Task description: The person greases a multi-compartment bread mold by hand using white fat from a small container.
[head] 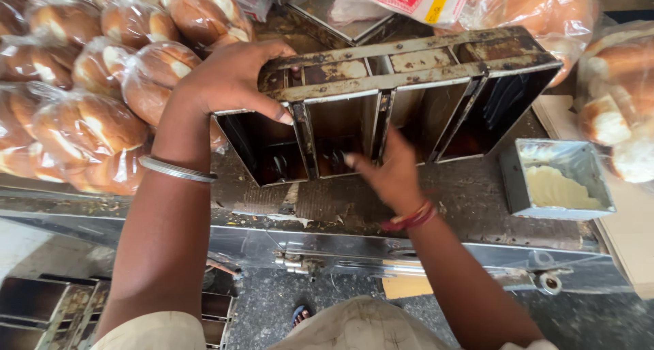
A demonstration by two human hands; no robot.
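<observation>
Pan set: I see the long, dark, scorched metal four-cavity strapped bread pan set (402, 84) tipped on its side on the greasy grey metal worktable (477, 207), its open mouths facing me.
Left hand: my left hand (231, 77) clamps the left end of the pan set, fingers over the top strap and thumb on the rim of the leftmost cavity; a thin silver bangle (178, 170) sits on that wrist.
Right hand: my right hand (390, 176) reaches at the mouth of the second cavity from the left, fingers bunched together; the motion blur keeps me from telling whether they pinch a cloth or anything else. A red thread band (410, 218) circles that wrist.
Progress: I judge the work is greasing or wiping the cavities. The hand is at the second; the two cavities to the right look dark and bare, and I cannot tell whether they are coated. So I read it as roughly midway, at best.
Right of pan set: a small square steel tin of pale fat (557, 185) stands just beside its right end.
Left and behind pan set: plastic-wrapped golden-brown bread loaves (88, 118) are heaped.
Below pan set: more empty dark pans (48, 309) lie on the floor under the table edge.
</observation>
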